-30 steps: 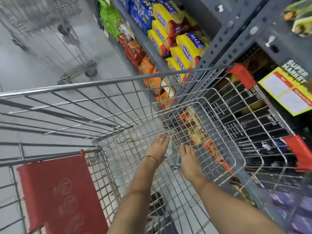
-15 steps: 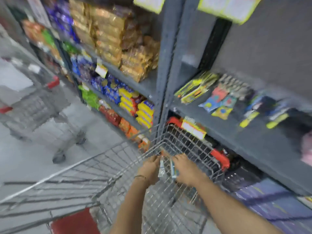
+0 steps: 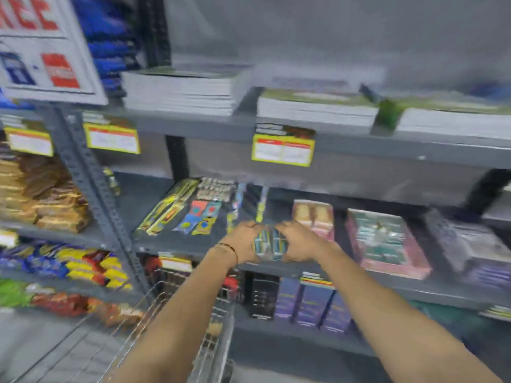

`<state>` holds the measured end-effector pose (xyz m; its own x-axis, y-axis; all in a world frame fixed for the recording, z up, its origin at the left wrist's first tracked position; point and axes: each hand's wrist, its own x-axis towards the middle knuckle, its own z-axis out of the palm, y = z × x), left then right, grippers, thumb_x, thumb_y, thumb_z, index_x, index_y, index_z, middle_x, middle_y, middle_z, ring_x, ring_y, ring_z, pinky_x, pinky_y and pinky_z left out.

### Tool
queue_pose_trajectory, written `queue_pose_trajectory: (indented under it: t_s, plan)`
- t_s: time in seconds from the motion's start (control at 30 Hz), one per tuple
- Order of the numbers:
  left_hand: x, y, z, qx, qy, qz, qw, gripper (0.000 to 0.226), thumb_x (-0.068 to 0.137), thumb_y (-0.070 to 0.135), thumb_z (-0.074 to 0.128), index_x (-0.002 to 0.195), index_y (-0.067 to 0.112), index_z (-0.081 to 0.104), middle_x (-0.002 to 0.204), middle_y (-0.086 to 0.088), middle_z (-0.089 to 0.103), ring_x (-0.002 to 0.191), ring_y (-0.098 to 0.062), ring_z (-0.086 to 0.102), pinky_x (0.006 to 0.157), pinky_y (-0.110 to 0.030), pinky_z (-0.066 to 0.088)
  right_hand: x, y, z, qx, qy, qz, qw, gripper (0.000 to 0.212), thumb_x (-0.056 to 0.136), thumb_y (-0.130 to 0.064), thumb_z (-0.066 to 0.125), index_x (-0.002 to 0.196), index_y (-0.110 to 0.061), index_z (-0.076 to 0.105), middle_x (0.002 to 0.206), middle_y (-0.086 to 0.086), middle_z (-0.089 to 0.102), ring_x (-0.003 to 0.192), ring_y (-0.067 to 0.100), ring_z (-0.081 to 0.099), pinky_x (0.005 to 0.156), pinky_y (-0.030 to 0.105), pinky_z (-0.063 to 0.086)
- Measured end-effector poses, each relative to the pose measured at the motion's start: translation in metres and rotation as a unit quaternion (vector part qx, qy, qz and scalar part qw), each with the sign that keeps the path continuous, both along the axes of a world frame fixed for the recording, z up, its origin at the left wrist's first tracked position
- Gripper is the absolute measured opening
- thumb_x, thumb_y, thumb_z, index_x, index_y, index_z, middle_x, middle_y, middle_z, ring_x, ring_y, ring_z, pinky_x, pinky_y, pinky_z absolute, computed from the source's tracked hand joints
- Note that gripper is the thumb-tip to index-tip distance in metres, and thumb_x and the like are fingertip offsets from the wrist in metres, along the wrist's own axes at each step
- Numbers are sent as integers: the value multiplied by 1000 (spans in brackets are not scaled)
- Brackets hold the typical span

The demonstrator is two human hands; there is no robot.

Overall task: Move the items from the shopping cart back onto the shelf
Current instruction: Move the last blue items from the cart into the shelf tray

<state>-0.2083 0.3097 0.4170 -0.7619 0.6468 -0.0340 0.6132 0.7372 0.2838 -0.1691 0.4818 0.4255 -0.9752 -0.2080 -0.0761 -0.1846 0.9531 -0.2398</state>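
Note:
A small bundle of teal and silver packets [image 3: 269, 243] is held between both hands, just above the front edge of the grey middle shelf [image 3: 154, 200]. My left hand [image 3: 243, 240] grips its left side and my right hand [image 3: 297, 240] grips its right side. The wire shopping cart [image 3: 213, 335] stands below my forearms at the bottom left; its inside is blurred. On the shelf behind the bundle lie flat stationery packs [image 3: 177, 205].
Pink-framed boxed sets [image 3: 384, 241] lie on the shelf to the right of my hands. Stacks of notebooks [image 3: 179, 92] fill the shelf above. Snack packets [image 3: 41, 200] fill the left bay. Yellow price tags [image 3: 283, 150] hang on the shelf edges. Dark and purple boxes [image 3: 304, 302] stand below.
Both hands lifted the bundle out of the cart and up to the middle shelf. My view swung from the cart's bottom up to the shelves.

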Motion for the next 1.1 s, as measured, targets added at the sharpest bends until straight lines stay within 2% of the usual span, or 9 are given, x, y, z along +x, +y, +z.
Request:
queue_pose_trajectory:
  t_s: [0.2,0.33,0.53,0.67,0.83,0.87,0.93,1.03,1.1]
  plan:
    - [7,164,15,16,-18,-99,995,86,67,23,81,139,14,37,142,-13,42,127,-28,42,106,-31,36,45,156,24,9,-23,-140,990,78,64,-18,81,132,-11,43,123,16,60,110,32,58,89,33,48]
    - [11,244,5,-1,-32,-143,989,83,69,23,81,139,15,38,144,-14,39,131,-29,39,112,-34,33,62,232,15,10,-61,-192,979,85,68,-17,78,142,-13,37,139,11,51,123,27,52,101,31,46]
    - [7,296,-19,-11,-57,-160,985,80,68,21,82,137,17,42,144,-11,42,129,-29,42,110,-37,35,56,278,-21,6,-115,-193,974,75,70,-14,77,137,-16,44,146,12,45,118,27,59,99,35,50]
    - [2,304,-30,-16,-84,-149,985,70,73,15,79,135,12,47,139,-12,47,126,-29,46,111,-36,36,48,288,-31,-23,-132,-200,971,72,73,-10,75,138,-19,45,140,5,52,119,21,56,98,27,49]
    - [4,301,-40,5,-95,-117,989,42,83,11,68,124,11,59,131,-8,58,120,-27,53,109,-39,41,45,296,-32,-30,-130,-221,966,61,82,-3,69,137,-20,50,151,8,38,104,20,61,65,8,46]
    - [5,300,-41,1,-91,-114,989,39,85,11,66,123,12,60,129,-8,59,118,-27,55,107,-39,42,47,293,-33,-15,-120,-228,966,54,85,-1,66,134,-19,54,154,10,33,108,24,62,65,12,49]
    - [8,299,-45,-25,-70,-116,991,36,87,10,63,123,13,60,127,-8,61,115,-28,57,104,-40,46,48,286,-36,23,-112,-235,965,43,88,5,56,127,-12,59,158,13,23,119,26,58,81,22,50]
    - [14,297,-53,-63,-21,-114,991,35,88,3,58,121,15,61,122,-11,65,111,-31,59,100,-40,49,48,274,-47,48,-108,-250,961,34,89,8,49,119,-2,62,145,18,43,125,26,54,98,28,47]
    - [16,296,-56,-71,-4,-108,992,36,89,2,54,122,16,61,121,-12,65,112,-32,57,101,-40,47,48,267,-52,41,-106,-268,957,32,89,5,52,119,-1,61,134,18,54,121,30,56,101,35,49]
